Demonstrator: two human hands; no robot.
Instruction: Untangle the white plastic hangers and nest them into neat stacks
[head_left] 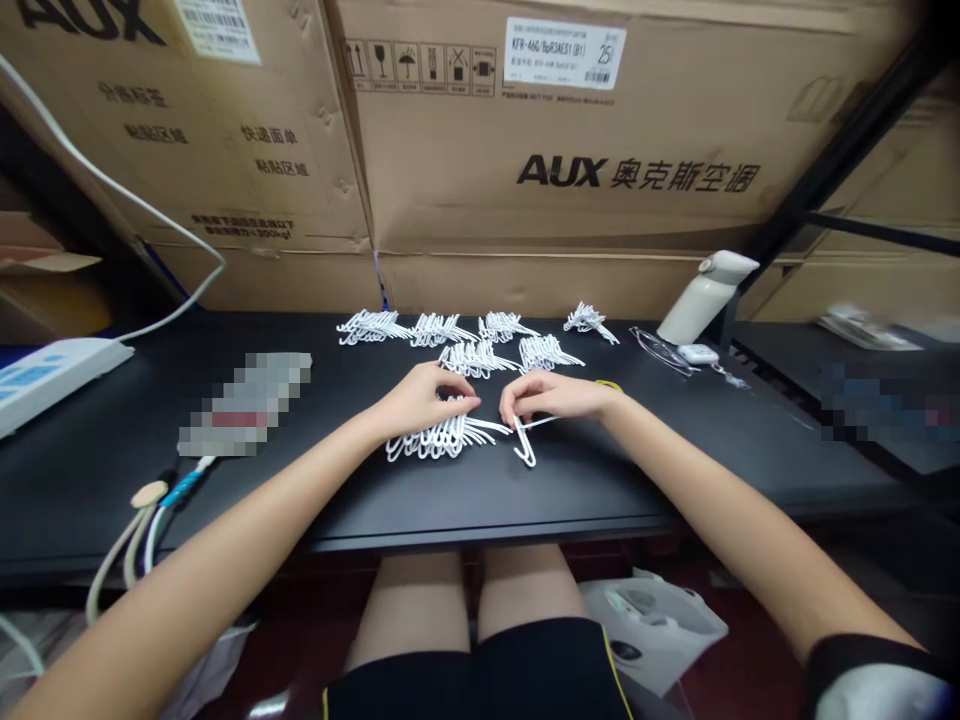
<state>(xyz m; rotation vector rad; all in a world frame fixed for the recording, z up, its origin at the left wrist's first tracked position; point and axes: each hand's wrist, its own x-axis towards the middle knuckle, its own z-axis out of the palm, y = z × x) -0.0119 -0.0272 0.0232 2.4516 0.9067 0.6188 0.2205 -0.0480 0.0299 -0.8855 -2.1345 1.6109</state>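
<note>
On the black tabletop, my left hand [429,398] rests at the far edge of a small pile of white hooks [435,438]. Its fingers are curved, with a gap between thumb and forefinger, and I see nothing gripped there. My right hand [551,395] pinches one white hook [526,446] by its thin shank, its bent end hanging toward me. Behind both hands lie several more bundles of white hooks, among them one at the back left [369,327], one in the middle [550,352] and a smaller one at the right [590,321].
Tall cardboard boxes [637,130] stand behind the table [600,500]. A pale bottle [697,298], glasses [660,352] and a small white case [698,354] sit at the right. Left are a blurred-out flat object [247,400], cables [154,520] and a power strip [60,375].
</note>
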